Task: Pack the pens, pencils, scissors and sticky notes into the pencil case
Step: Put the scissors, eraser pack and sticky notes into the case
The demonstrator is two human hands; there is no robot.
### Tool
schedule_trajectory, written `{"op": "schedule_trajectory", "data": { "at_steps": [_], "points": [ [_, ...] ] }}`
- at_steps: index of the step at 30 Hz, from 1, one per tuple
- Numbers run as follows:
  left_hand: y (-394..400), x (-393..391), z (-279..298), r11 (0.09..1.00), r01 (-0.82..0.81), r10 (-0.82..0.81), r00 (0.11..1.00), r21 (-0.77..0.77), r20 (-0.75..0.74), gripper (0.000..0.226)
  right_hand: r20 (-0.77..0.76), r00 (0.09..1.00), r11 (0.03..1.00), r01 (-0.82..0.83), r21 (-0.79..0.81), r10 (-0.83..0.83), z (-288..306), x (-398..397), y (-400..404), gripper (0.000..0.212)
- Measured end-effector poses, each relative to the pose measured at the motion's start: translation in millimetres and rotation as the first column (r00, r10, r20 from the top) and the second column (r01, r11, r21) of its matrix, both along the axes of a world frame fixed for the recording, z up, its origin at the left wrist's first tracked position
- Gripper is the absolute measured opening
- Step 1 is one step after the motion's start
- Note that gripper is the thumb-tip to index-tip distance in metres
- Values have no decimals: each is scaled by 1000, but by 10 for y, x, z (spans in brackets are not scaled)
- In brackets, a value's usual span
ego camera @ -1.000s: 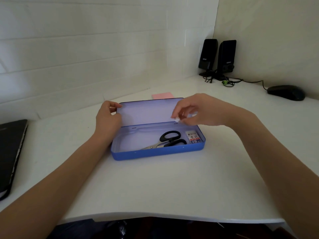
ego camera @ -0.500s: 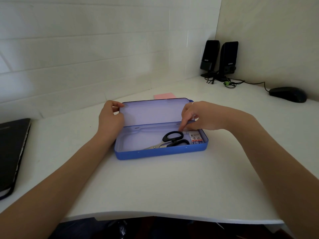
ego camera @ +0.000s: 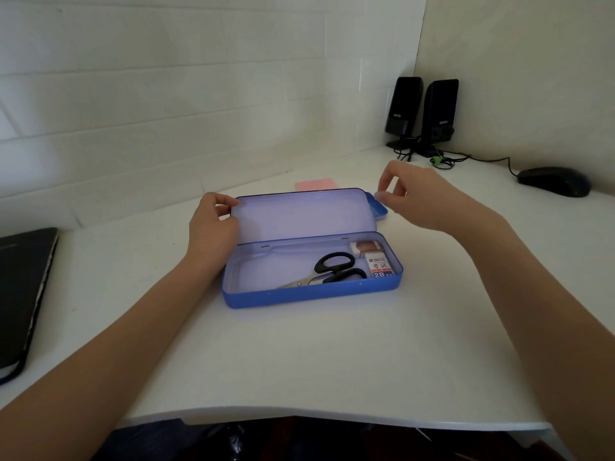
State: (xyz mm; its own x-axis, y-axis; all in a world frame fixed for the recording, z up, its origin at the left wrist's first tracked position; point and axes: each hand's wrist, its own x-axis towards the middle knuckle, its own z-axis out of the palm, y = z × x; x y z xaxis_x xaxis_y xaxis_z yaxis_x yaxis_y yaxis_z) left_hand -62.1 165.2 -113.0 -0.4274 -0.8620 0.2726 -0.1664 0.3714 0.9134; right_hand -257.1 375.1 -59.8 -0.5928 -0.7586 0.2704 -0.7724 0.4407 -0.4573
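- Pencil case (ego camera: pixel 309 296): open on worktop (ego camera: pixel 299 361); my left grip (ego camera: pixel 213 224) clasps its lid's left edge.
- My right grip (ego camera: pixel 416 197): empty, fingers loosely curled, beside lid's right corner.
- Scissors (ego camera: pixel 329 271): inside case.

The raised lid of the pencil case (ego camera: pixel 301 214) hides most of the pink sticky notes (ego camera: pixel 316 185) behind it. The scissors (ego camera: pixel 327 271) lose their blade tips behind the near wall. A black laptop (ego camera: pixel 23 294) is cut off at the left edge. Small print on the 2B lead box (ego camera: pixel 379 266) is unreadable.
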Motion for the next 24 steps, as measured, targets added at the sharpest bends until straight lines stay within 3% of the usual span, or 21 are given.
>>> {"op": "schedule_trajectory", "data": {
  "at_steps": [4,10,13,17,24],
  "points": [
    [-40,17,14,999,-26,25,1000,24,14,28,-39,995,993,92,72,-89,-170,-143,-30,27],
    [-287,161,120,971,-222,230,968,-85,102,29,-23,996,985,87,152,-84,-398,-239,-128,45],
    [-418,200,106,979,-173,191,960,-104,205,31,-38,997,994,67,87,-64,-427,-165,-192,43],
    [-565,279,119,976,-199,215,953,-91,214,28,21,998,998,54,-24,-54,-368,-44,-383,41],
    [-704,456,166,968,-249,244,957,13,156,23,4,989,972,143,188,-146,-217,-37,-994,61]
  ]
}}
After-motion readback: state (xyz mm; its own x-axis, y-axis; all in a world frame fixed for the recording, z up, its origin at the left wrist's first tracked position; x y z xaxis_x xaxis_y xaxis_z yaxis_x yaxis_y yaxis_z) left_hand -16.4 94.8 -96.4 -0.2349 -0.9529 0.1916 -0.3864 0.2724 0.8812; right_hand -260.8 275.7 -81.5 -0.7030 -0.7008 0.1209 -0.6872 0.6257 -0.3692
